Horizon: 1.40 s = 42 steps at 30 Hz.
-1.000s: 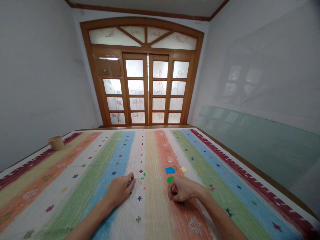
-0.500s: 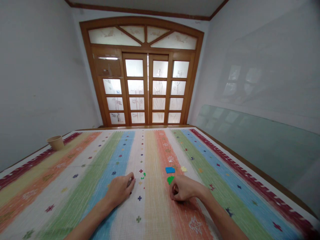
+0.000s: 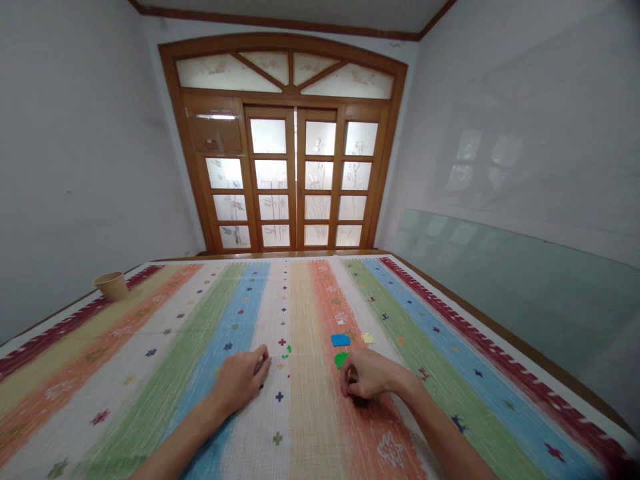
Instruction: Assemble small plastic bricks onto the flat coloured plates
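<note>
My left hand (image 3: 241, 377) rests on the striped tablecloth (image 3: 320, 427), its fingers curled together; whether they hold anything is hidden. Just right of it lie tiny bright green bits (image 3: 287, 351). My right hand (image 3: 369, 375) hangs over the orange stripe with thumb and fingers pinched, casting a shadow below. What is in that pinch, if anything, is too small to make out. Beside its knuckles a flat green piece (image 3: 341, 360) shows, partly covered by the hand. Beyond that lie a flat blue piece (image 3: 341, 341) and a pale yellow piece (image 3: 367, 338).
A tan cup (image 3: 111, 286) stands near the table's left edge. A pale glass panel (image 3: 500, 267) leans along the right wall. Wooden doors with glass panes (image 3: 295, 173) stand behind the far edge of the table.
My right hand's fingertips have lifted very slightly off the cloth. My left hand and the coloured pieces look the same as before.
</note>
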Motion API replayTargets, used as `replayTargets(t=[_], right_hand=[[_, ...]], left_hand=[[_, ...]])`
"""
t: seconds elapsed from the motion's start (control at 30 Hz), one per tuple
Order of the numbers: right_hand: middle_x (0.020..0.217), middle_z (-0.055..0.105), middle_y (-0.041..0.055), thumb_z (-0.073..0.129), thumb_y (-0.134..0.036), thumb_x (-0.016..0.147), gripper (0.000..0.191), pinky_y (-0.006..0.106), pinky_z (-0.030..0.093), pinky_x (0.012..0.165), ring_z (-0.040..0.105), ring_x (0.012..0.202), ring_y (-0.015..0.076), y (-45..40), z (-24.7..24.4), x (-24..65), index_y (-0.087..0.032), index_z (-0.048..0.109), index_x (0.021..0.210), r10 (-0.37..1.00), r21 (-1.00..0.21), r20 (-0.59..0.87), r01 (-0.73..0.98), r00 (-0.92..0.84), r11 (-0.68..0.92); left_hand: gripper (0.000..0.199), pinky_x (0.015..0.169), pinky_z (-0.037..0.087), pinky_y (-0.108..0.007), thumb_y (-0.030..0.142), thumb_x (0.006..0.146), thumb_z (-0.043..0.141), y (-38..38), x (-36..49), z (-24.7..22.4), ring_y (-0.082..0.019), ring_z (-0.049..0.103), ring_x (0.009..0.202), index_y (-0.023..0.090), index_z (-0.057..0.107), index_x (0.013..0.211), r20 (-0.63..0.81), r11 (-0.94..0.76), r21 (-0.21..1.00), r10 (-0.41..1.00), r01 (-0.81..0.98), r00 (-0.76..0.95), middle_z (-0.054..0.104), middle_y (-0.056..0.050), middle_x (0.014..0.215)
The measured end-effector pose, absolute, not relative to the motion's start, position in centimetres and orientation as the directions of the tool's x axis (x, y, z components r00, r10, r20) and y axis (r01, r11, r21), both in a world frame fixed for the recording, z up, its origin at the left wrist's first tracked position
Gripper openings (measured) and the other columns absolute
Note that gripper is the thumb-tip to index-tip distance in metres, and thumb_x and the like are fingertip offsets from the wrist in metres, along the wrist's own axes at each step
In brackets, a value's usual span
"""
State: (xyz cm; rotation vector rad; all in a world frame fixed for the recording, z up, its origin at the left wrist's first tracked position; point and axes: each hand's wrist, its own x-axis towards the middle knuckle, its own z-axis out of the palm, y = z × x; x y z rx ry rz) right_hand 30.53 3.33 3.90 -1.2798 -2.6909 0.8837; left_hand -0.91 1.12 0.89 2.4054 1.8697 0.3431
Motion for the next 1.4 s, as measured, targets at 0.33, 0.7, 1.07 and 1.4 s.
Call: replayTargets(t=[0.33, 0.7, 1.07, 1.4], right_hand=[[0.06, 0.063, -0.003, 0.061, -0.005, 0.062, 0.023, 0.018, 0.033, 0.049, 0.052, 0.054, 0.0095, 3.18, 4.2, 30.45, -0.017, 0.076, 0.075, 0.741, -0.496, -0.174, 0.708, -0.648, 0.503], [0.061, 0.064, -0.0025, 0.065, -0.005, 0.063, 0.018, 0.018, 0.034, 0.051, 0.054, 0.057, 0.0103, 3.19, 4.42, 30.43, -0.017, 0.074, 0.073, 0.757, -0.499, -0.198, 0.729, -0.623, 0.469], [0.061, 0.067, -0.0025, 0.066, -0.006, 0.063, 0.018, 0.018, 0.034, 0.051, 0.058, 0.058, 0.0116, 3.33, 4.31, 30.48, -0.018, 0.074, 0.073, 0.771, -0.524, -0.178, 0.722, -0.611, 0.451], [0.062, 0.066, -0.0028, 0.067, -0.006, 0.065, 0.018, 0.018, 0.032, 0.05, 0.056, 0.058, 0.0111, 3.5, 4.27, 30.66, -0.019, 0.074, 0.076, 0.778, -0.507, -0.145, 0.721, -0.612, 0.473]], left_hand=[[0.033, 0.063, 0.036, -0.027, 0.038, 0.1, 0.033, 1.04, -0.84, 1.08, -0.019, 0.065, 0.07, 0.021, 0.06, 0.094, 0.119, -0.259, 0.195, 0.964, 0.946, 0.239, 0.068, -0.003, 0.07], [0.031, 0.062, 0.035, -0.027, 0.037, 0.099, 0.035, 1.02, -0.78, 1.11, -0.02, 0.065, 0.07, 0.021, 0.06, 0.093, 0.123, -0.252, 0.205, 0.965, 0.946, 0.231, 0.068, -0.004, 0.069], [0.032, 0.062, 0.035, -0.027, 0.038, 0.099, 0.034, 1.01, -0.85, 1.11, -0.019, 0.065, 0.069, 0.021, 0.06, 0.092, 0.129, -0.259, 0.216, 0.963, 0.942, 0.235, 0.068, -0.003, 0.068], [0.031, 0.063, 0.036, -0.027, 0.038, 0.098, 0.035, 0.92, -0.79, 1.22, -0.02, 0.064, 0.07, 0.021, 0.061, 0.092, 0.132, -0.256, 0.221, 0.964, 0.941, 0.232, 0.068, -0.003, 0.069]])
